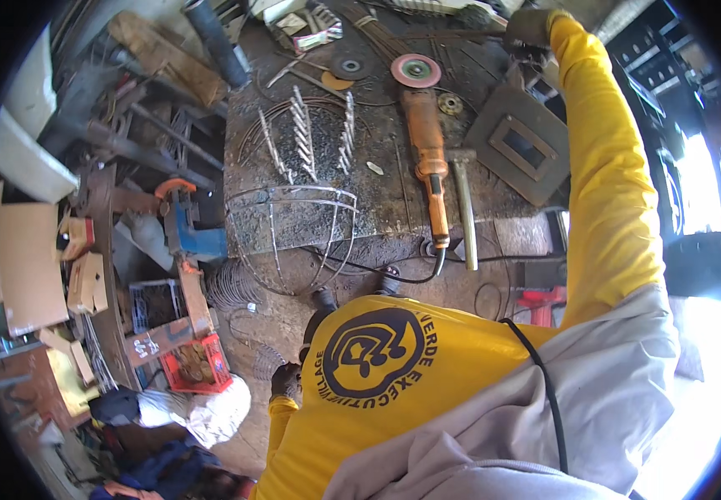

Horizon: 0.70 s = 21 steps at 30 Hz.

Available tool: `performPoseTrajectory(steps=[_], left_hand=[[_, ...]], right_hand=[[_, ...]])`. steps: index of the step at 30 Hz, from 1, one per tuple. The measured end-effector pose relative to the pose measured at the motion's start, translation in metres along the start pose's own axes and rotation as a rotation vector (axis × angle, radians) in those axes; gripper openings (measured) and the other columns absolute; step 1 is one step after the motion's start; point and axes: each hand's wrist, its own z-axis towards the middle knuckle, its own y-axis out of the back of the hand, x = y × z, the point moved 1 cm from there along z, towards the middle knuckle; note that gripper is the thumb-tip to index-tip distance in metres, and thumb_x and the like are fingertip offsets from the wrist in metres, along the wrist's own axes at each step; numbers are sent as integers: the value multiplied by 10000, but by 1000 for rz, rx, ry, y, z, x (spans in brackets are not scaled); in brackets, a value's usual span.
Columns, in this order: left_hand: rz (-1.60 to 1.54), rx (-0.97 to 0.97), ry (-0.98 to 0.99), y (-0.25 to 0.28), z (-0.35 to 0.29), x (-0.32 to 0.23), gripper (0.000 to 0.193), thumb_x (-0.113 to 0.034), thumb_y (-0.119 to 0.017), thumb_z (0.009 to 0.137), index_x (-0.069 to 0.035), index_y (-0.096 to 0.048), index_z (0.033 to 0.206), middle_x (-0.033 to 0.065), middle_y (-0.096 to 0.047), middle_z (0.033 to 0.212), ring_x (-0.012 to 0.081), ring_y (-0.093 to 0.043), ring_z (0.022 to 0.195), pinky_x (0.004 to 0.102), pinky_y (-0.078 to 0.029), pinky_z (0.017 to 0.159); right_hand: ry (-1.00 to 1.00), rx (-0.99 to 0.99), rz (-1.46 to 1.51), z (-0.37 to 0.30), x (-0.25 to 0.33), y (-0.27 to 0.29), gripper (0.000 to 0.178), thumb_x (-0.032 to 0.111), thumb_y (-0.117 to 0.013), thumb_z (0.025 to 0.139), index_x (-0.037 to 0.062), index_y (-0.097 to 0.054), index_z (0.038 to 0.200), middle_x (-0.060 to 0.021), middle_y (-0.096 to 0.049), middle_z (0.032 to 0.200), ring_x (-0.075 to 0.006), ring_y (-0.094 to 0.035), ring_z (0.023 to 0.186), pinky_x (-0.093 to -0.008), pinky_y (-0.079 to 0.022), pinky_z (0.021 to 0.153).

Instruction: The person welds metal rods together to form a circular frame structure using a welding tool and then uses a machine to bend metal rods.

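- Nearest, the left hand [285, 381] hangs low beside the yellow shirt [460, 325]; I cannot tell if its fingers are spread or closed.
- Farther, on the bench [377, 225], lies the orange grinder [424, 133], its long axis running away from the person, disc end farthest.
- At the far right, the right hand [531, 29] is beside the thin rods [460, 35], which lie crosswise, right ends toward it; its fingers I cannot make out.
- The step seems a reach; the next move, I think, calls for a sure grip.

A blue vise [196, 239] (orange-topped) stands right of some cardboard boxes [34, 267].
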Motion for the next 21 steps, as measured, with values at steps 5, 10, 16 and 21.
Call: performPoseTrajectory(steps=[5, 10, 16, 21], left_hand=[[482, 236, -305, 36, 11, -115, 240, -269, -628, 931, -38, -670, 983, 34, -636, 790, 149, -622, 650, 310, -516, 575], [877, 559, -697, 48, -51, -281, 241, -245, -637, 938, -35, -672, 1051, 30, -647, 812, 144, -620, 663, 304, -522, 589], [438, 890, -1062, -9, -121, -369, 478, -341, -641, 980, -10, -594, 1321, 72, -678, 1184, 241, -658, 1017, 444, -511, 920], [-254, 1409, -719, -108, -182, -368, 559, -382, -621, 993, -88, -494, 1452, 86, -639, 1306, 258, -620, 1172, 504, -460, 1062]], right_hand=[[70, -252, 392, -98, -11, -36, 271, 199, -560, 929, 55, -714, 1099, -138, -728, 1050, -256, -699, 954, -325, -552, 837], [128, -528, 608, -179, -13, -133, 262, 200, -580, 921, 50, -718, 1087, -144, -721, 1063, -259, -694, 976, -323, -552, 851], [444, -983, 317, -262, 94, -335, 270, 150, -640, 903, 49, -679, 1151, -101, -686, 1110, -231, -663, 994, -348, -546, 882], [345, -224, 1607, -329, 214, -422, 287, 297, -626, 931, 18, -679, 976, -82, -662, 790, -153, -623, 741, -332, -502, 681]])
